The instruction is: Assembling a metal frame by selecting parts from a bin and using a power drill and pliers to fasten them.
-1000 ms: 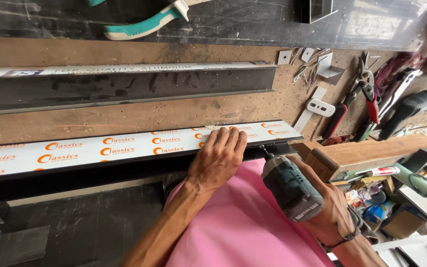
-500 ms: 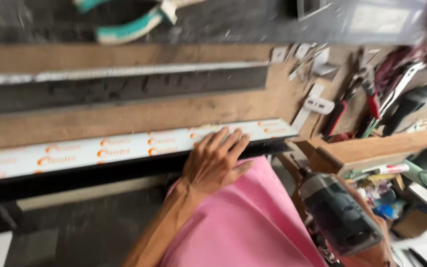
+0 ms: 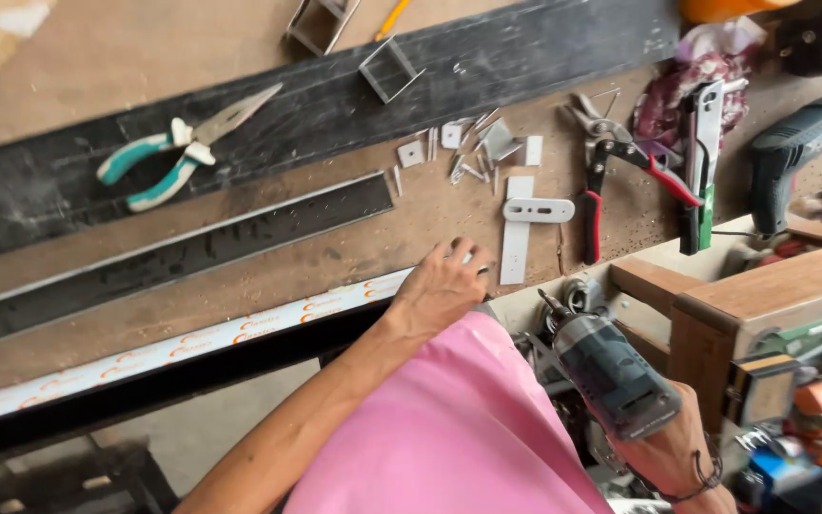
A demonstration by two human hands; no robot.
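Workbench seen from above. My left hand (image 3: 444,288), at centre frame, lies palm down with fingers spread on the right end of the white strip (image 3: 192,343), a long film-covered bar with orange markings that runs from the lower left edge toward the centre; the flat press looks meant to keep the bar from shifting on the wooden bench (image 3: 268,266). My right hand (image 3: 668,447), lower right, is closed round the grip of a dark cordless drill (image 3: 606,371), its bit angled up and left toward the bar's end but clear of it, off the bench edge. A pink sheet (image 3: 440,428) fills the lower centre, below the left wrist. Parallel to the strip, a dark metal channel (image 3: 173,257) lies higher on the bench. Teal-handled pliers (image 3: 178,152) rest at upper left; small brackets and screws (image 3: 473,157) are scattered at upper centre; red-handled cutters (image 3: 620,162) and a second drill (image 3: 796,152) sit at upper right, all within arm's reach.
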